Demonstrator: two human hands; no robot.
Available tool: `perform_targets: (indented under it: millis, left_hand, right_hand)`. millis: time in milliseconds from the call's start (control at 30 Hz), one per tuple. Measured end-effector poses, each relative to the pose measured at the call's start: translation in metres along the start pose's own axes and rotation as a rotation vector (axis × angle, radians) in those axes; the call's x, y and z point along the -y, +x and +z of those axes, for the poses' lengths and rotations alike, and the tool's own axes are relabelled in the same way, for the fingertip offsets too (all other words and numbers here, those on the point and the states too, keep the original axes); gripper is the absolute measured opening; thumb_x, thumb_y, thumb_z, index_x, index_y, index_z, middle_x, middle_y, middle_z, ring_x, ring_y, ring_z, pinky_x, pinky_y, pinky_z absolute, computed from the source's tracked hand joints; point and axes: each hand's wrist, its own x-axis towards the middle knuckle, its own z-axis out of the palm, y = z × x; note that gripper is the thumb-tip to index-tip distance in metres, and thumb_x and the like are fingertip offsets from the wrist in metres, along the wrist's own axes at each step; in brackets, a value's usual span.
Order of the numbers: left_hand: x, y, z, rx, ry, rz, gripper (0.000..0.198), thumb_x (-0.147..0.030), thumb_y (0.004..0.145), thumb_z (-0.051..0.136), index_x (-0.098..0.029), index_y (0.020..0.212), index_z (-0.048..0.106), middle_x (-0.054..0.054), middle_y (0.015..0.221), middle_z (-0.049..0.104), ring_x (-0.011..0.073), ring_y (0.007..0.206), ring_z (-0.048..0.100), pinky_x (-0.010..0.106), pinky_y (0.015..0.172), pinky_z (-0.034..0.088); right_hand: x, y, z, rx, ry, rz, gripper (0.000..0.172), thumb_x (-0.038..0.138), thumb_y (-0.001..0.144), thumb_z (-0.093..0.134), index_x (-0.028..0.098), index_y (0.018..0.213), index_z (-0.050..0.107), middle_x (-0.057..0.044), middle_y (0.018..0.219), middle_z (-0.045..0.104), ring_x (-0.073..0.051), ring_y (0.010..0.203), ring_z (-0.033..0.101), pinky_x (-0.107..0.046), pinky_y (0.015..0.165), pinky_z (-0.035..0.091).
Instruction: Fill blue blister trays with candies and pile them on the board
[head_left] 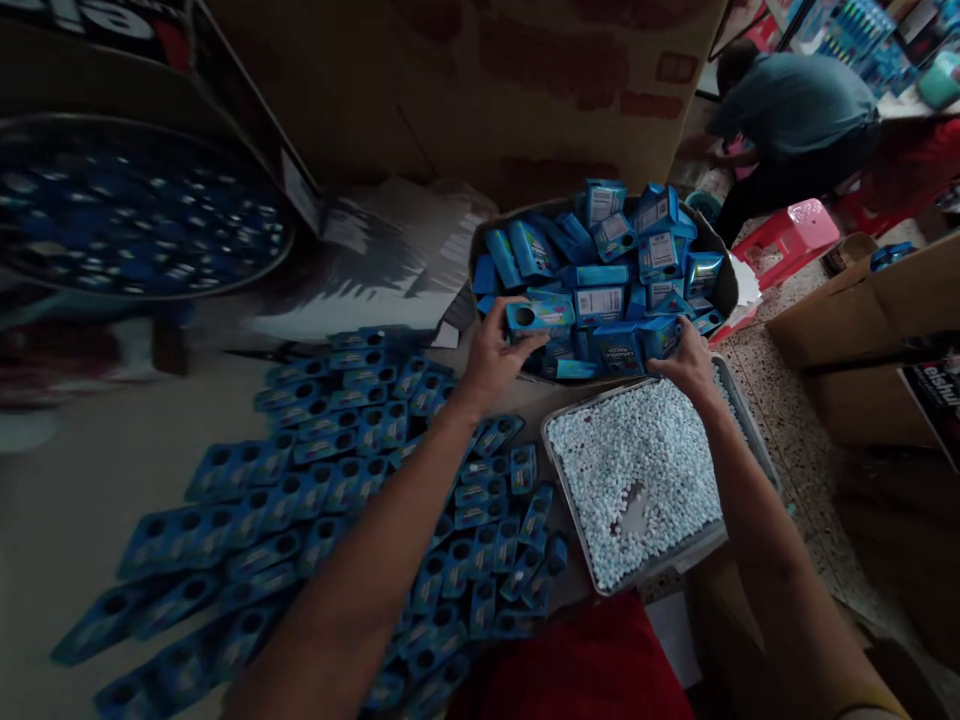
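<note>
My left hand [496, 358] is closed on a small blue box [541, 316] with a round dark hole in one face, at the near left rim of a carton. The carton [474, 262] is heaped with similar blue printed boxes [600, 300], lying at many angles. At the carton's near right side, my right hand [690, 362] has its fingers round another blue box [663, 340]. Below my hands, a clear plastic tub [592, 575] holds many tiny pale blue and white pellets [637, 470]. Rows of blue boxes [330, 485] with round holes cover the table to the left.
A wide round tray [150, 293] of small dark blue items stands at the far left. Behind the carton rises a large cardboard box [525, 90]. At the upper right a person [795, 110] bends beside a pink stool [795, 240]. Another cardboard box [862, 320] stands right.
</note>
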Motion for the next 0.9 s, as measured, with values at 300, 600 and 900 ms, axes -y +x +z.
perform_targets:
  millis: [300,600,900]
  left_hand:
    - [-0.051,-0.040,0.038,-0.092,-0.264,-0.089,0.049,-0.046,0.082,0.090,-0.023,0.114,0.061,0.002,0.107,0.075,0.0212,0.097,0.077,0.038,0.093,0.067]
    - [-0.060,-0.075,0.071,0.028,-0.199,-0.090,0.047,-0.042,0.086,0.085,-0.025,0.119,0.057,0.001,0.104,0.072,0.0210,0.094,0.072,0.035,0.087,0.063]
    - [-0.065,-0.112,0.104,0.153,-0.218,-0.145,0.050,-0.053,0.084,0.084,-0.023,0.112,0.055,0.001,0.099,0.068,0.0193,0.092,0.068,0.031,0.087,0.059]
  right_hand:
    - [0.049,-0.057,-0.041,0.292,1.499,0.660,0.042,0.056,0.085,0.076,0.025,0.110,0.064,-0.004,0.094,0.074,-0.018,0.081,0.067,-0.027,0.060,0.056]
    - [0.031,-0.119,-0.033,0.281,1.648,0.940,0.049,0.052,0.077,0.091,0.025,0.102,0.058,-0.004,0.085,0.071,-0.022,0.078,0.073,-0.026,0.049,0.054]
    - [0.023,-0.182,-0.015,0.447,1.604,1.071,0.052,0.062,0.081,0.086,0.022,0.103,0.062,-0.007,0.083,0.073,-0.018,0.066,0.071,-0.025,0.049,0.054]
